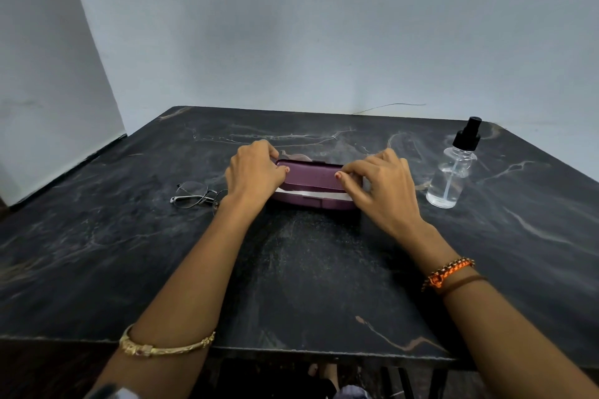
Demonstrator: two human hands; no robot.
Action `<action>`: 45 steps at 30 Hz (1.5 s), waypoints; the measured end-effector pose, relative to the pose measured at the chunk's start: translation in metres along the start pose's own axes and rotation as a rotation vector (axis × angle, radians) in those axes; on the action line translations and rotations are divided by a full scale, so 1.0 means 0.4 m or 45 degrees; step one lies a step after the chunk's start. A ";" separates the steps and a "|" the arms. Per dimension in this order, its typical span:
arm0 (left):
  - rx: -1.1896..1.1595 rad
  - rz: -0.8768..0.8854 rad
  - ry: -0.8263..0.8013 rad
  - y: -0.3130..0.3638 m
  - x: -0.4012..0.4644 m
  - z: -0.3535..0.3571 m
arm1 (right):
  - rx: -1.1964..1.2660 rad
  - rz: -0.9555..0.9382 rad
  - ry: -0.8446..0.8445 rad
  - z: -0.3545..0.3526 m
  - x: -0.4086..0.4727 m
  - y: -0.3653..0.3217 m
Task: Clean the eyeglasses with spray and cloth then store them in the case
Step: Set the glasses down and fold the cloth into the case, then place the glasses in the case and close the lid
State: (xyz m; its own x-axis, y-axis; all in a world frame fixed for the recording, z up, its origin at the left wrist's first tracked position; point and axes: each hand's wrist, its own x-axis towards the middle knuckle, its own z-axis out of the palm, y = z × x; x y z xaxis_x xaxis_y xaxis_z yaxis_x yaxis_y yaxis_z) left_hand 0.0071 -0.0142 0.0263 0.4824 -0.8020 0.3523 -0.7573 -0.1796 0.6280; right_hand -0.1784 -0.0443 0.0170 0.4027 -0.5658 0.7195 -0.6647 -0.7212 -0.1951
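Note:
A purple glasses case [311,176] lies across the middle of the dark marble table [308,285]. Its lid stands slightly ajar and a pale strip shows in the gap along the front. My left hand [254,173] grips the case's left end, with the thumb on the lid. My right hand [379,186] grips the right end the same way. Thin metal-framed eyeglasses [194,196] rest on the table just left of my left wrist, partly hidden by it. A clear spray bottle [452,172] with a black pump top stands upright to the right of the case.
Pale walls close off the table's back and left sides. Something small and pinkish [296,156] shows just behind the case, mostly hidden. The table's front edge runs near my forearms.

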 end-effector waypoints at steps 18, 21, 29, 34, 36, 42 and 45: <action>0.044 0.311 0.173 -0.258 0.064 -0.199 | -0.005 -0.171 0.042 0.101 -0.039 -0.248; -0.055 0.208 0.200 -0.342 0.052 -0.231 | -0.097 -0.199 -0.025 0.118 -0.027 -0.256; 0.040 0.275 -0.067 -0.379 0.051 -0.240 | -0.069 -0.122 -0.157 0.127 -0.019 -0.250; 0.090 0.312 -0.108 -0.379 0.049 -0.234 | -0.074 -0.121 -0.187 0.130 -0.017 -0.251; 0.132 0.344 -0.154 -0.376 0.046 -0.224 | -0.073 -0.134 -0.191 0.130 -0.018 -0.251; 0.133 0.374 -0.137 -0.371 0.047 -0.217 | -0.092 -0.159 -0.228 0.130 -0.017 -0.251; 0.131 0.391 -0.145 -0.367 0.045 -0.218 | -0.090 -0.151 -0.223 0.131 -0.018 -0.248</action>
State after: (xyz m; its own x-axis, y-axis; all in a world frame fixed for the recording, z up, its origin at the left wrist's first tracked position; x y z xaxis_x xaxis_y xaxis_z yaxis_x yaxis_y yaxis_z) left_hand 0.1653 0.0473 0.0011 0.1768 -0.8851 0.4305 -0.9029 0.0282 0.4289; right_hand -0.0823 0.0102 -0.0036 0.5797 -0.5437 0.6069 -0.6461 -0.7605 -0.0642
